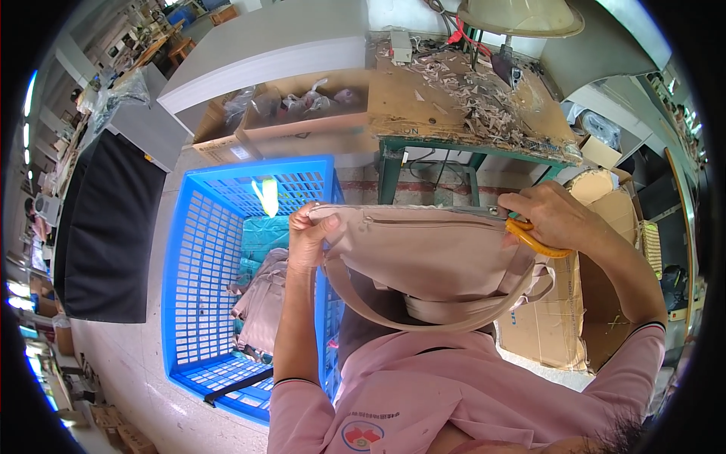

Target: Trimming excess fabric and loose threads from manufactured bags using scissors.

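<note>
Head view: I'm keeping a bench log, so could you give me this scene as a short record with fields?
Held item: pale pink bag, with a zip and a hanging strap
Left hand: gripping the bag's upper left corner
Right hand: at the upper right corner, also holding an orange loop handle
To the left: blue crate containing pinkish fabric items
Ahead: worktable strewn with scraps
To the right: cardboard box

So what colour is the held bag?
The bag is pale pinkish beige, best seen in the head view.
</note>
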Tool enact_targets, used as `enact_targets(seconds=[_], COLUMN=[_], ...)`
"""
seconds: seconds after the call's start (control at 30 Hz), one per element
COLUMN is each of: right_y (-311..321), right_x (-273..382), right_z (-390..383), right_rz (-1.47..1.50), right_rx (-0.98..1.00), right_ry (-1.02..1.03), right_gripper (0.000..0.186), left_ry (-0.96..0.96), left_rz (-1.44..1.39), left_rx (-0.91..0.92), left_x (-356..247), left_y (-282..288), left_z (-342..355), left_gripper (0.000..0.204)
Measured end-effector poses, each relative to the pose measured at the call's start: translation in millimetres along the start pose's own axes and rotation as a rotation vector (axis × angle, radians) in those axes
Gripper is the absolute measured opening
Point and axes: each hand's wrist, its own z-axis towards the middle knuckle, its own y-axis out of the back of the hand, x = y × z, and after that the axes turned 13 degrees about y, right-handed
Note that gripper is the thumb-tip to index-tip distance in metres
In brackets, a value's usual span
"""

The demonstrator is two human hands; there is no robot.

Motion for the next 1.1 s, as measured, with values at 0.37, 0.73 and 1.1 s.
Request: enact_targets(seconds=[0.37,0.73,1.1], right_y=[26,6,15], right_x=[20,14,27], right_z=[18,26,42], right_rz=[0.114,0.14,0.114], right_rx=[0.124,0.039,0.083], right_ry=[-0.032,0.029,0.01], right_gripper=[0.057,0.046,0.046], left_ry=[-0.043,-0.057,-0.053], left_rz=[0.018,0.002,0.004], left_rx=[0.001,-0.02,-0.027], left_x=[-3,-2,-4], left_y=[-7,-6,-12], left_z=[-10,-16,-23], left_gripper=[0.021,0.019,0.019])
